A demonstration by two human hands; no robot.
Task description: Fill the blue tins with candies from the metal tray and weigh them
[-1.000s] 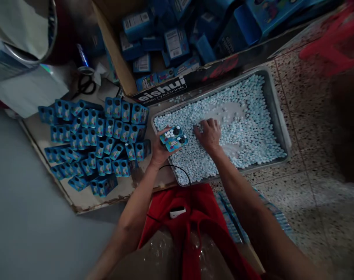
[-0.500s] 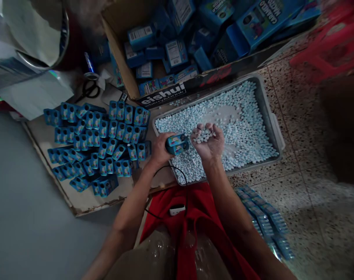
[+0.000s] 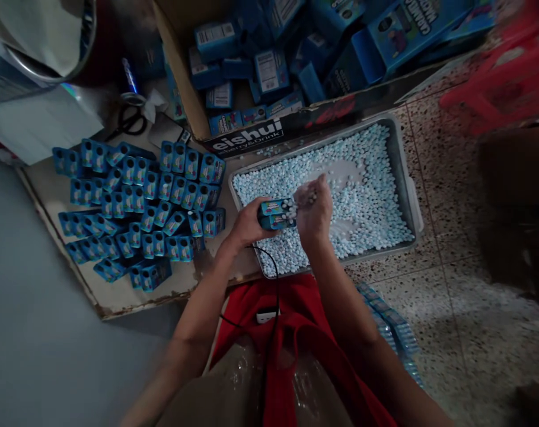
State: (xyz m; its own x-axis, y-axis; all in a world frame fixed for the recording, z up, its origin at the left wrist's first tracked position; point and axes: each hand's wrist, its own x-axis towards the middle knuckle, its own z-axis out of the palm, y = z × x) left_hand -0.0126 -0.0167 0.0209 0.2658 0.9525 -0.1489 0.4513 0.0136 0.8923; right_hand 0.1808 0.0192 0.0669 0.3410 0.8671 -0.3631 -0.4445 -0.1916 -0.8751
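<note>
Speckled floor tiles (image 3: 467, 332) spread beyond a worn counter (image 3: 118, 300), where rows of small blue cartons (image 3: 179, 190) stand. Over a metal tray (image 3: 412, 198) of pale candies (image 3: 291, 248), the left hand (image 3: 246, 224) has its fingers clamped on a pair of "Caramelo" boxes (image 3: 274, 207), whose far ends jut past the fingertips toward the right hand (image 3: 314, 210). That cupped hand holds more candies just beside those ends; its fingers curl but blur, so whether they touch one another cannot be told.

The small boxes (image 3: 179, 161) look smooth card, the pellets (image 3: 371, 219) matt.
</note>
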